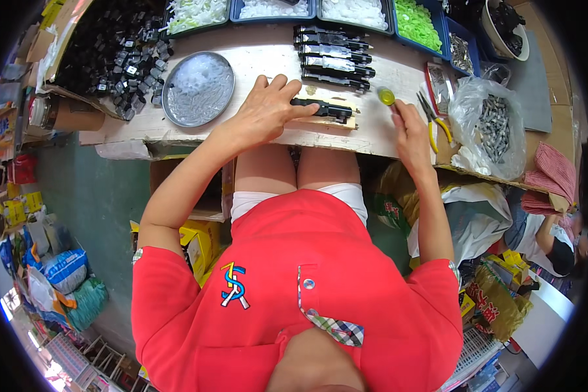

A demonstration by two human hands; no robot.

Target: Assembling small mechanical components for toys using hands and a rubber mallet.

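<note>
My left hand [268,112] presses a long black plastic part [333,111] down onto a pale wooden block [351,123]. Its thumb lies along the part, and the other fingers bend over the far side. To the right, my right hand [410,134] is closed around a small tool with a round yellow-green end [387,97]. The rest of that tool is hard to make out, so I cannot tell its kind. Beyond the block, several similar black parts [335,59] lie in a stacked row, some with silvery tops. Yellow-handled pliers [436,124] rest right of my right hand.
A round metal dish [198,89] with clear, shiny contents sits left, beside a heap of small black pieces [127,68]. Trays of white pieces [353,12] and green pieces [418,25] line the back. A plastic bag of metal parts [495,127] stands right.
</note>
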